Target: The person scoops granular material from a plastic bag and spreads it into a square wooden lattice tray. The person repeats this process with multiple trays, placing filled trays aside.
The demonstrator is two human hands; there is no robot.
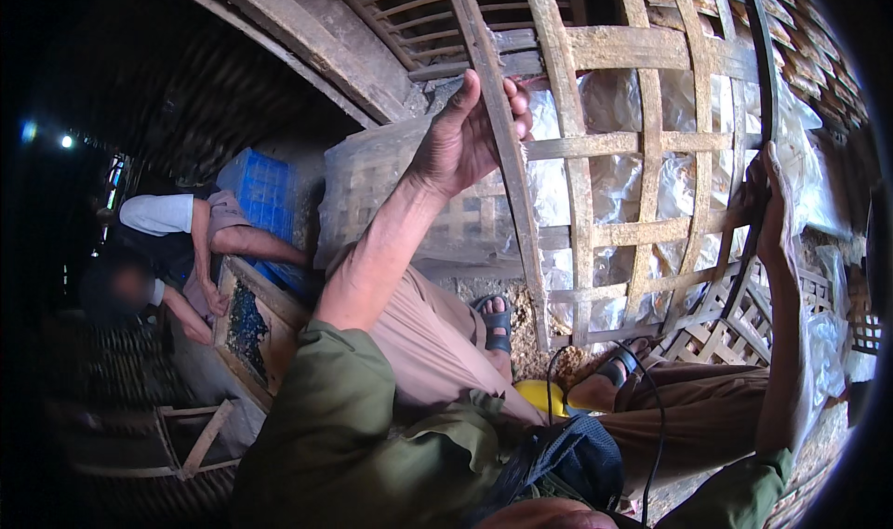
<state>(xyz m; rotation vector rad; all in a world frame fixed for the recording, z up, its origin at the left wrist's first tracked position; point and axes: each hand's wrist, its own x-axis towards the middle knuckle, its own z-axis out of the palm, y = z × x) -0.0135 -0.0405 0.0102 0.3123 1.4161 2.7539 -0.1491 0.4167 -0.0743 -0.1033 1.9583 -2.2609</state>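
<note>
I hold a woven bamboo lattice panel (651, 143) with wooden edge bars across the upper right. My left hand (470, 129) is closed on its left bar, thumb on the near side and fingers curled round. My right hand (765, 189) is at the dark right edge bar, fingers wrapped on it, partly in shadow. Crumpled clear plastic bags (609, 194) show through the gaps of the lattice. A plastic-covered panel (363, 194) lies beside it, left of the bar in my left hand.
A co-worker (163, 213) bends at the left over a wooden-framed tray (223, 343) with dark bits inside. A blue plastic crate (256, 185) stands behind them. A yellow object (539, 394) lies between my feet, near a black cord. More lattice pieces (716, 343) lie at lower right.
</note>
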